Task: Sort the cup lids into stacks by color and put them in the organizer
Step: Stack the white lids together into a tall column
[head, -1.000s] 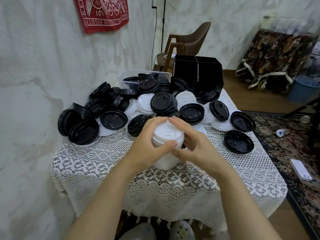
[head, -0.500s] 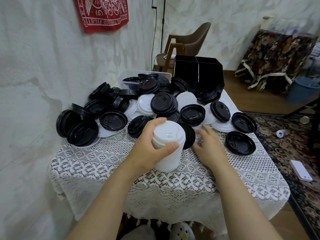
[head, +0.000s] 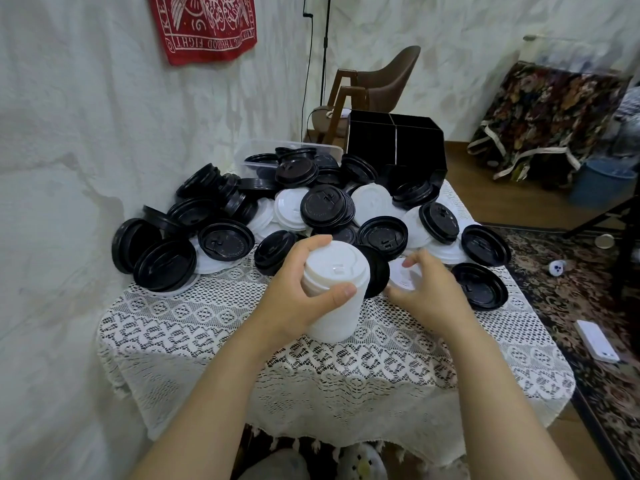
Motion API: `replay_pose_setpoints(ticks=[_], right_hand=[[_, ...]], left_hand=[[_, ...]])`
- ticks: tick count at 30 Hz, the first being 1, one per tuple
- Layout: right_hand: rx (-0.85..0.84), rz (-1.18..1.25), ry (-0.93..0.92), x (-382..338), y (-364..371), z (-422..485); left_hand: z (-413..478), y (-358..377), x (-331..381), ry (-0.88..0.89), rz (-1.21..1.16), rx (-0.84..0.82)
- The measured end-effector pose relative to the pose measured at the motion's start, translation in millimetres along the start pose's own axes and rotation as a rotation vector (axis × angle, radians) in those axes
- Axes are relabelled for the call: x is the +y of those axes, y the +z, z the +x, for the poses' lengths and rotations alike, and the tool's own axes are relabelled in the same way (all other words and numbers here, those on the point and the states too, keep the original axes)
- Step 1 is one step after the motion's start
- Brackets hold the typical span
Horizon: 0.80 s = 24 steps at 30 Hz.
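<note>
On the counter (head: 242, 341) most lids (head: 325, 206) lie unsorted; left hand (head: 294, 292) grips a white stack (head: 334, 289), right hand (head: 426, 296) pinches one white lid (head: 401, 277).

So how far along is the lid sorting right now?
Early on. Done: one tall white stack stands on the tablecloth, gripped by the left hand. In hand: the right hand pinches a loose white lid beside it. Left: the big pile of lids, black and white, lies mixed behind, and the visible compartments of the black organizer look empty.
</note>
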State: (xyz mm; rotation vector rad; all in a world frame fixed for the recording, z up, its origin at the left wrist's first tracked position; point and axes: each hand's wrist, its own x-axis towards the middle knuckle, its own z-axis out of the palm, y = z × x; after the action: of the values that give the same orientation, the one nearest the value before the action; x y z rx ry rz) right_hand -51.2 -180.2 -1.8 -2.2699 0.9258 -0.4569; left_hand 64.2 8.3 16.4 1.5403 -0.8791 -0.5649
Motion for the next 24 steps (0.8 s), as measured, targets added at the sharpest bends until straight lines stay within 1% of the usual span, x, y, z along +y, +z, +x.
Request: replay_pose_setpoints(ticks=[2,4,8,10,12,14,17,20,24], right_hand=[[-0.01,-0.028,0.0,-7.1,-15.7,-5.3],[0.019,-0.005,-0.023,-17.6,-30.6,-11.6],[0.097,0.084,-0.204,-44.7,-48.4,-22.7],[0.092,0.152,-0.304,-60.4,-49.6,-27.5],[0.039,0.242,-0.375,-73.0,-45.3,-31.1],[-0.022,0.274,-0.42,-80.9,-36.4,-33.0],[-0.099,0.216,-0.455,-84.6,-20.7,-31.9],[-0.156,0.191,-0.452,-84.0,-10.2,-30.5],[-0.215,0.162,-0.44,-80.0,-3.2,-30.3]], left_hand=[[0.8,-0.7,-1.0,-0.003,-0.008,-0.013],[0.9,-1.3,-2.6,-0.002,-0.012,-0.023],[0.4,-1.0,-3.7,-0.004,0.002,-0.024],[0.5,-0.8,-3.9,-0.006,0.001,-0.02],[0.9,-1.1,-4.8,-0.011,-0.021,-0.02],[1.1,-1.4,-5.1,-0.008,-0.057,-0.032],[1.4,-0.3,-4.2,0.014,-0.087,-0.026],[2.4,-2.3,-7.2,-0.004,-0.111,-0.003],[2.6,-4.4,-9.6,-0.029,-0.074,0.009]])
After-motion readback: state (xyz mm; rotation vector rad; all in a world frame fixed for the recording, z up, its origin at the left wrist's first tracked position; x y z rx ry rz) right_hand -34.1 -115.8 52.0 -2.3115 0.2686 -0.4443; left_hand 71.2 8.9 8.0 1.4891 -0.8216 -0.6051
